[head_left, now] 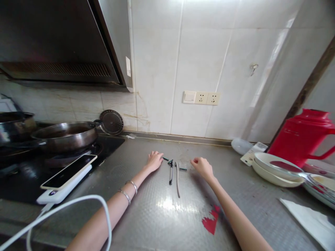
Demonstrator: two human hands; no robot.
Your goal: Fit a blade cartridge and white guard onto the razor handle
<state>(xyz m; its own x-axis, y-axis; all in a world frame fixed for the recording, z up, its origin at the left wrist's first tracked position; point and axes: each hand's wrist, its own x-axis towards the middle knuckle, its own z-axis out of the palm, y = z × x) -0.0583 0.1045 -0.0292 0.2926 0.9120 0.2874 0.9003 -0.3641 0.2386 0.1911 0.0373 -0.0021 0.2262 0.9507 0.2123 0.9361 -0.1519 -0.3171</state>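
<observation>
My left hand lies on the steel counter with its fingers loosely spread, close beside a small dark green strip. Whether it touches that strip is hard to see. A razor with a dark handle and green head lies just right of it. Next to the razor is a thin grey stick, slightly bent. Further right lie a clear plastic piece and another dark green strip. My right hand rests to their right, its fingers curled in; the inside of the grip is hidden.
A torn red scrap lies near my right forearm. On the left are a hob with a pan, a phone on a white power bank and a white cable. Bowls, a red flask and white paper stand right.
</observation>
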